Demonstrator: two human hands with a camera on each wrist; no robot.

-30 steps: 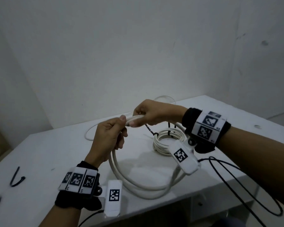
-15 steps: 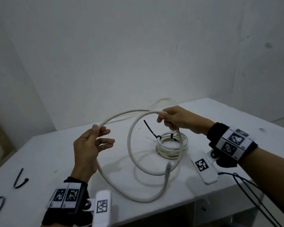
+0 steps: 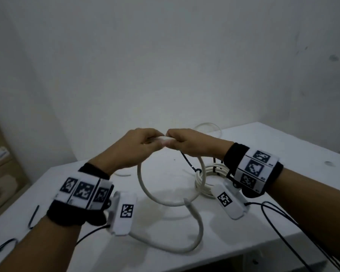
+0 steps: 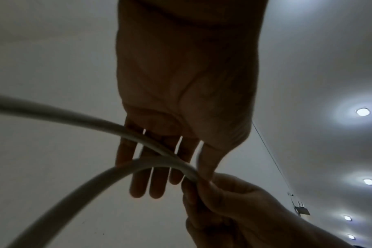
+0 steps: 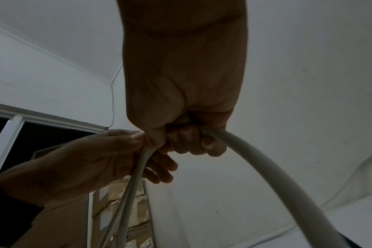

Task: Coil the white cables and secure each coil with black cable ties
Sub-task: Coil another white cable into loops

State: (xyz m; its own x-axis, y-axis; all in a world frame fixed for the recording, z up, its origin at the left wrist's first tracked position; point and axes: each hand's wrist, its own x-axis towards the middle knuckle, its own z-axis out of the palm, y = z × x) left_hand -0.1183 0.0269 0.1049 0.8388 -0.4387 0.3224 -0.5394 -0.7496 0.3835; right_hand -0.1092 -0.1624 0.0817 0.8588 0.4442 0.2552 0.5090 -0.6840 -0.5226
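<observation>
I have the white cable [image 3: 168, 201] raised over the desk [image 3: 283, 146], its loop hanging, tail on the surface. My right hand [image 3: 186, 143] fists it; my left hand [image 3: 133, 148] takes the crossing, fingers [image 4: 157, 176] nearly straight. I'd match loop sizes. The near edge is close, the tied coil [image 3: 206, 181] just beside.
</observation>
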